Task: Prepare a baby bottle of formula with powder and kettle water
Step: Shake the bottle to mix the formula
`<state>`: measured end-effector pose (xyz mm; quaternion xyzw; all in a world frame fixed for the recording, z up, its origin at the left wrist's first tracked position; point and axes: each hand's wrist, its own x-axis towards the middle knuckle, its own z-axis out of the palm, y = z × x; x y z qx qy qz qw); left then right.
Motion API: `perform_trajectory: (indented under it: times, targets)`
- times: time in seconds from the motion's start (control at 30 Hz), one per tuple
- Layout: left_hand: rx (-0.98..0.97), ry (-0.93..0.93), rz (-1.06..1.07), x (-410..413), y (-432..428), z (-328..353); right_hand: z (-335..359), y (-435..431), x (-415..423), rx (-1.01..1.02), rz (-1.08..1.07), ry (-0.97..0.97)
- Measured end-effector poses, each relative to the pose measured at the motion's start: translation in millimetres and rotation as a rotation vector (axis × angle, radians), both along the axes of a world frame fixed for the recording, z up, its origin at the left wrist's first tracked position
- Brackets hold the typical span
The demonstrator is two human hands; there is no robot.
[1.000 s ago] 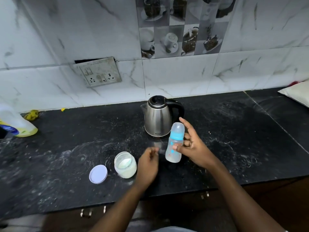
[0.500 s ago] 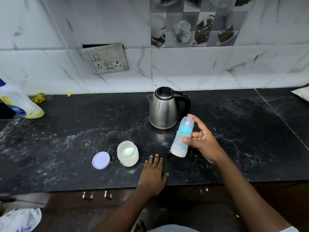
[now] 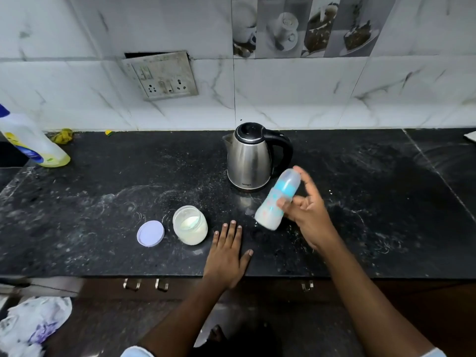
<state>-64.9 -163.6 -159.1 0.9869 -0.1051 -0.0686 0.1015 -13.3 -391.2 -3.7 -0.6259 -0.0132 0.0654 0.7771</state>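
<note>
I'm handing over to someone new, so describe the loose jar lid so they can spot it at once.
Find the steel kettle on the black counter, then come toward the front edge to the open jar of pale powder. The lid lies flat just left of that jar. It is the only flat, pale lilac disc there.

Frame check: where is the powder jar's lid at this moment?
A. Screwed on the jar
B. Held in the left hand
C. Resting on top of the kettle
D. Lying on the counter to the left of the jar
D: the lid lies flat on the counter just left of the open jar, with neither hand touching it.
</note>
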Motion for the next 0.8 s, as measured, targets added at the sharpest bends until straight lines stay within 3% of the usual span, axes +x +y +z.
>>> perform_trajectory:
  times: [0.13,0.23,0.37,0.47,0.57,0.67,0.8]
  targets:
    - [0.029,0.005,0.004,-5,-2,-6,5,1,-2,-0.028,0.127,-0.024]
    - [0.018,0.007,0.017,-3,-1,-6,6,1,-4,0.057,-0.058,-0.002]
    - [0.015,0.023,0.013,-6,-1,-6,9,5,-10,-0.020,0.142,-0.023]
    - [0.009,0.010,0.018,-5,-1,-7,5,8,-13,0.076,-0.041,0.012]
    - [0.018,-0.015,0.010,-6,-1,-12,1,19,-18,-0.005,0.137,-0.051]
    - [0.007,-0.029,0.012,-5,-1,-13,-5,25,-20,0.072,-0.056,-0.042]
    - [0.008,-0.032,0.007,-6,0,-15,-5,29,-21,0.034,0.056,-0.064]
